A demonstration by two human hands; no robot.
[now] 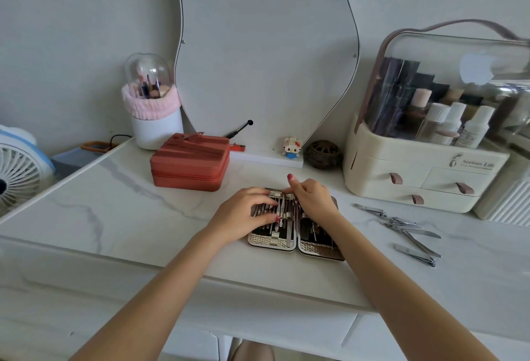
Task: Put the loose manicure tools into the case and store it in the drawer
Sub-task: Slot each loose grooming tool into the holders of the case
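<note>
Head view: the open manicure case (296,241) lies on the desk (143,217). Left hand (243,214) fingers press flat on its tools; right hand (312,198) pinches something (unclear what) there. Loose tools (407,231) lie well right.

White marble-look table (114,217), open manicure case (298,241), loose tools (407,229), red box (190,161), cosmetics organiser (415,177)

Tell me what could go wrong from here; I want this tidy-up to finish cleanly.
1. Several loose manicure tools lie in an overlapping heap right of the open case, so lifting one may drag or scatter others.
2. The left hand rests flat on tools already seated while the right hand works at the top edge; either might nudge one from its slot.
3. A badly seated tool could stop the case closing.
</note>
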